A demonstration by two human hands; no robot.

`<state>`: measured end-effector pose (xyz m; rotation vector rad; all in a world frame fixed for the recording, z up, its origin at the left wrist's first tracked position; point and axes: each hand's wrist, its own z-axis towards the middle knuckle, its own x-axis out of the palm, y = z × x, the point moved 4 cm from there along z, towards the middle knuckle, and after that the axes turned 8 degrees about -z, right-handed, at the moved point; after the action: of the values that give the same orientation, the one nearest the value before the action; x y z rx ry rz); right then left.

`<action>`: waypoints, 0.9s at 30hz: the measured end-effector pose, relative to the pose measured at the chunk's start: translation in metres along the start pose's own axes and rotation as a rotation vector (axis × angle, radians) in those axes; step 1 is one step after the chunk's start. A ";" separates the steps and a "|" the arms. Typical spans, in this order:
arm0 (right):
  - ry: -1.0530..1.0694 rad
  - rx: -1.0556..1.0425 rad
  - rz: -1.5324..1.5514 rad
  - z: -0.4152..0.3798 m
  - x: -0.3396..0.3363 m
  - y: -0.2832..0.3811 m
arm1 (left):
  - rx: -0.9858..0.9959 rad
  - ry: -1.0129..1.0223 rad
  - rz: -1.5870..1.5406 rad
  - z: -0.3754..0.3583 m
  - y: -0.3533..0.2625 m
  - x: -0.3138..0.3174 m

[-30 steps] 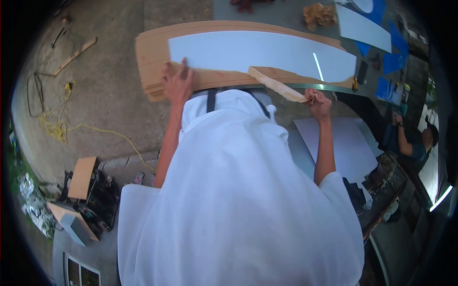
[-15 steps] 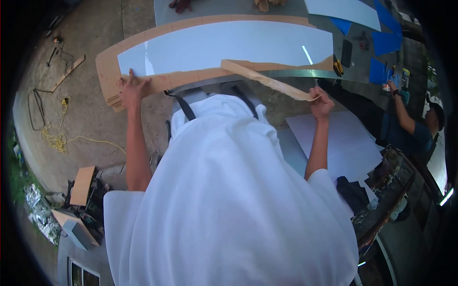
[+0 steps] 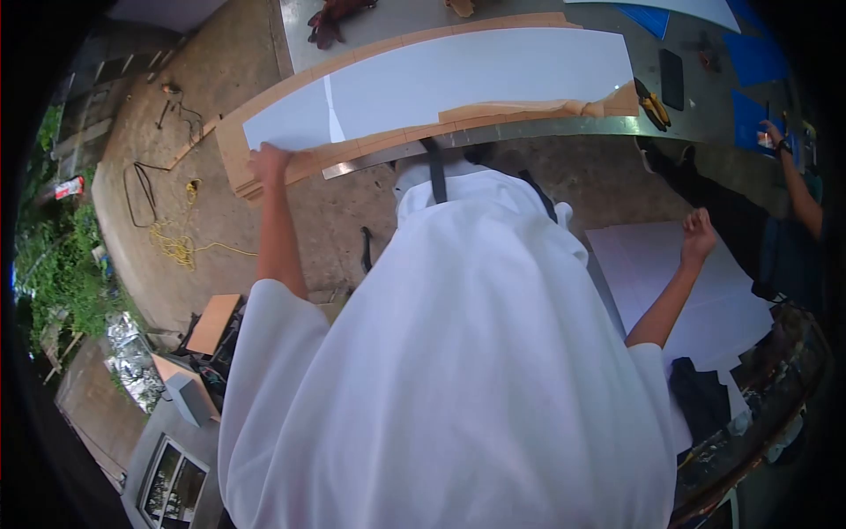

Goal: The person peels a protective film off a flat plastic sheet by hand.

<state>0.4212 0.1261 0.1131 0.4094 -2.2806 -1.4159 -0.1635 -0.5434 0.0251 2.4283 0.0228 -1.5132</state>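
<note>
A long curved white panel (image 3: 476, 75) lies on brown paper sheeting (image 3: 370, 141) that sticks out around its edges. My left hand (image 3: 270, 163) rests on the paper and the panel's near left corner, its fingers lying on top. Along the near right edge of the panel, a torn, crumpled paper strip (image 3: 538, 109) lies loose. My right hand (image 3: 698, 236) is raised well to the right of the panel, fingers curled in, with nothing visible in it.
The metal table (image 3: 388, 159) holds pliers with yellow-black handles (image 3: 654, 108), a dark phone (image 3: 671, 79), dark red gloves (image 3: 335, 19) and blue pieces (image 3: 754, 60). Another person's arm (image 3: 797, 189) reaches in at right. White sheets (image 3: 670, 282) and a yellow cord (image 3: 176, 247) lie lower.
My right hand has let go of the paper strip and moved outward to the right. The strip now lies along the panel's near edge. My left hand remains at the left corner.
</note>
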 end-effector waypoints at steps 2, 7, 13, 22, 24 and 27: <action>-0.138 -0.003 -0.521 0.021 0.017 -0.020 | 0.227 -0.239 -0.207 -0.024 -0.045 0.008; 0.353 -0.323 -1.209 0.003 0.292 -0.053 | 0.905 -0.297 -0.620 -0.123 -0.180 0.015; 0.655 -0.983 -1.540 -0.002 0.438 -0.165 | 0.504 0.028 -0.716 -0.150 -0.236 0.050; 0.955 -0.454 -1.482 0.001 0.394 -0.206 | 0.531 -0.003 -0.631 -0.150 -0.240 0.062; 0.973 -0.341 -1.391 0.008 0.377 -0.194 | 0.547 -0.019 -0.613 -0.151 -0.241 0.062; 0.986 -0.227 -1.352 0.010 0.349 -0.174 | 0.554 -0.019 -0.617 -0.152 -0.242 0.060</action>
<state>0.1181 -0.1020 0.0220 2.1992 -0.8723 -1.3448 -0.0418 -0.2821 -0.0204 3.0251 0.4421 -2.0089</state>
